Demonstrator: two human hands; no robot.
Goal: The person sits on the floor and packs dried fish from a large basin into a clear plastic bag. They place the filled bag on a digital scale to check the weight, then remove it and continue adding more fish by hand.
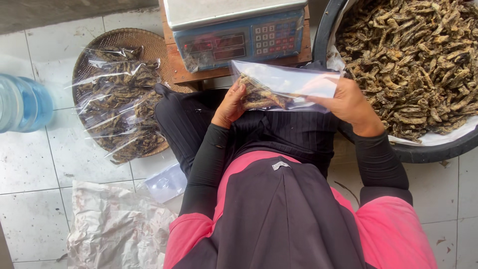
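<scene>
A person sits on the tiled floor with a clear plastic bag (286, 84) held up over the lap, right in front of the scale (234, 32). The bag lies sideways. One end is partly filled with small dried fish, brown and curled. The other end is flat, see-through and a bit shiny.

The left hand (230, 105) has its fingers curled tight around the filled end of the bag. The right hand (348, 102) pinches the flat end, with the thumb on top and the other fingers hidden behind the plastic.

The scale is grey and blue with a screen and buttons, and it sits on a small wooden stand (181, 69).

On one side of the scale is a big dark tub (428, 149), lined with white plastic. It is heaped with loose dried fish (418, 65), the same brown kind as in the bag.

On the other side of the scale is a round woven tray (124, 37). It holds a pile of packed bags (119, 104), each clear and stuffed with fish.

Past the tray, farther from the scale, stands a blue water bottle (22, 102). Nearer the person than the tray, well away from the scale, lies crumpled paper (114, 229) and a small heap of spare bags (167, 182).
</scene>
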